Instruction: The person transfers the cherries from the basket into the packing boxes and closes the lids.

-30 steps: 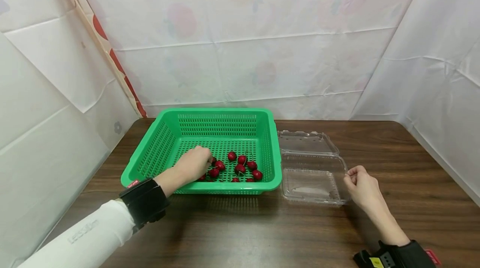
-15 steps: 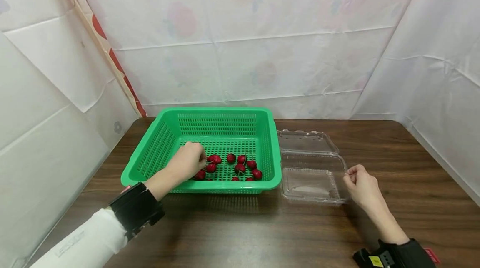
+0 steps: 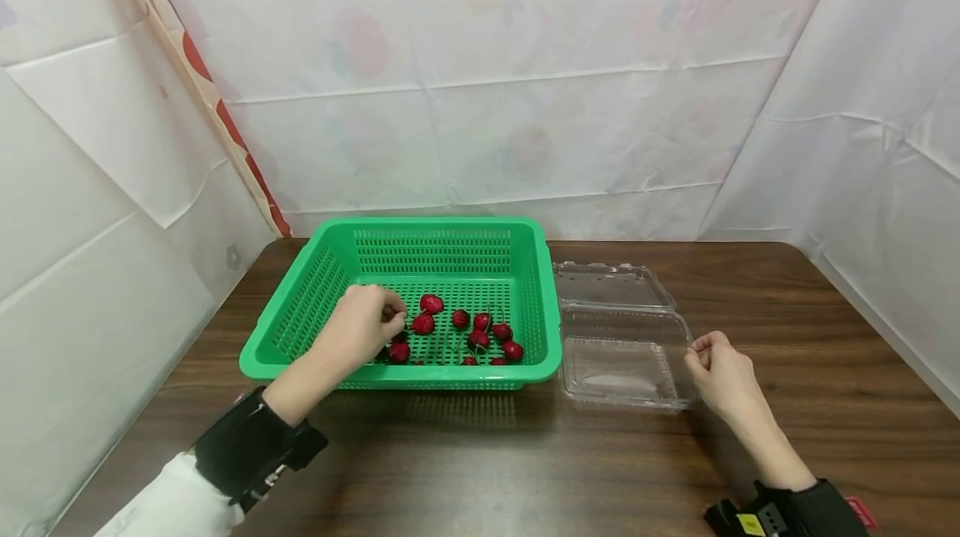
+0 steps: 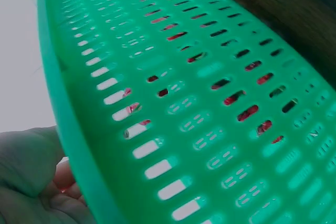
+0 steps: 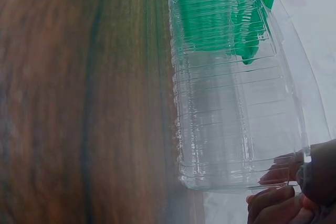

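Over the left part of the green plastic basket (image 3: 442, 376), my left hand (image 3: 358, 322) is among the cherries (image 3: 477, 340), fingers curled and thumb near the index fingertip. I cannot tell whether a cherry is between them. Dark red cherries lie right below its fingertips. In the left wrist view, the basket wall (image 4: 157, 103) covers much of the left hand (image 4: 31, 171), with some red beside the fingers. My right hand (image 3: 723, 374) pinches the right rim of a clear plastic clamshell box (image 3: 622, 362), which stands with its lid (image 3: 615, 285) folded back.
The basket and the clamshell box stand side by side on a dark wooden table (image 3: 480, 470). Pale patterned sheeting (image 3: 480, 103) hangs behind the table and at both sides. Black cameras (image 3: 251, 445) are strapped to the wrists.
My left hand has moved left within the basket, uncovering more cherries. A few cherries near it have shifted toward the back. The right hand and the clamshell box have stayed put.
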Motion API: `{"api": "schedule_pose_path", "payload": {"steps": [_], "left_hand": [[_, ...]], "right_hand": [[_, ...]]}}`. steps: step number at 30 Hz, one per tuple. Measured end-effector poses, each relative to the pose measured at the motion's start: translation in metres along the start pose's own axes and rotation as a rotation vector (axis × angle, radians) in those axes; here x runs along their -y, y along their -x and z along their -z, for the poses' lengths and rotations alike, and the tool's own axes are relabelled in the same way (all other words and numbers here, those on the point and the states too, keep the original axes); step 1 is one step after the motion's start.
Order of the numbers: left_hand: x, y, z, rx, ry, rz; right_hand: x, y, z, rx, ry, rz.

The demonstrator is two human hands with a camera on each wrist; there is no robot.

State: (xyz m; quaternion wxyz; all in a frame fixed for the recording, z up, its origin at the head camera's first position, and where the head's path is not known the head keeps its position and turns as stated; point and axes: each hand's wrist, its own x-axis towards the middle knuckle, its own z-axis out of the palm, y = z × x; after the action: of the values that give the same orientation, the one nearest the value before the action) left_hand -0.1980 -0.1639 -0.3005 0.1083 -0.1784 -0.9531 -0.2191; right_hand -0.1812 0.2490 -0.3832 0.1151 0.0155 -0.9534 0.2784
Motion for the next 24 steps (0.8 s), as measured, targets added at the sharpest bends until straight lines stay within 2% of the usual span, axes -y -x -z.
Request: {"api": "schedule_pose_path", "payload": {"steps": [6,13,19,24], "left_hand": [[-0.004,0.007,0.003,-0.071,0.038,0.005],[-0.016,0.014,0.005,-0.152,0.073,0.004],[-0.027,0.018,0.004,-0.191,0.125,-0.002],[-0.036,0.022,0.001,-0.247,0.133,-0.050]], "right_hand": [[0.000,0.000,0.000,-0.013,0.004,-0.006],[0.001,0.000,0.000,-0.011,0.005,-0.017],[0.001,-0.001,-0.001,-0.028,0.005,-0.013],[0.000,0.000,-0.001,-0.040,0.000,-0.013]]}}
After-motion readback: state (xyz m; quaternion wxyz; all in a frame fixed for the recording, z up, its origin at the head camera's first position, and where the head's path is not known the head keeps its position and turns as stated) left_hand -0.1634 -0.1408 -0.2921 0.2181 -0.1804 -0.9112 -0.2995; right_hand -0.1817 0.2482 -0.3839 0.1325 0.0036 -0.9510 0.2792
